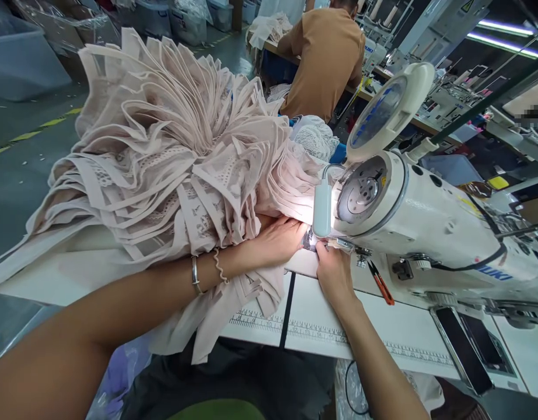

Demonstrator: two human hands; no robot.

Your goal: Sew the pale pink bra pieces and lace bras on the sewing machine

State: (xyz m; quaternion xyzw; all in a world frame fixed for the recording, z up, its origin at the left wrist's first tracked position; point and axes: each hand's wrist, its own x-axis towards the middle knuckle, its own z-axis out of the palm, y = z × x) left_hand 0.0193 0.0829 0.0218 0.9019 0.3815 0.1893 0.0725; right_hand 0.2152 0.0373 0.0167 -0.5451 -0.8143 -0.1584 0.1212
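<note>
My left hand [283,238] lies over pale pink fabric beside the needle area of the white sewing machine [430,216], its fingers stretched toward the lit presser foot [310,239]. On the other side of the foot, my right hand [334,269] has its fingers curled and pressed together at the fabric edge; the bit between them is mostly hidden. A large heap of beige lace-trimmed garment pieces [164,134] is piled behind and left of my left arm, some strips hanging over the table's front edge.
Orange-handled thread snips [381,283] lie right of my right hand. A phone [461,350] rests at the table's front right, over a printed ruler strip [317,333]. A magnifier [389,114] stands above the machine head. Another person [324,58] sits at a station beyond.
</note>
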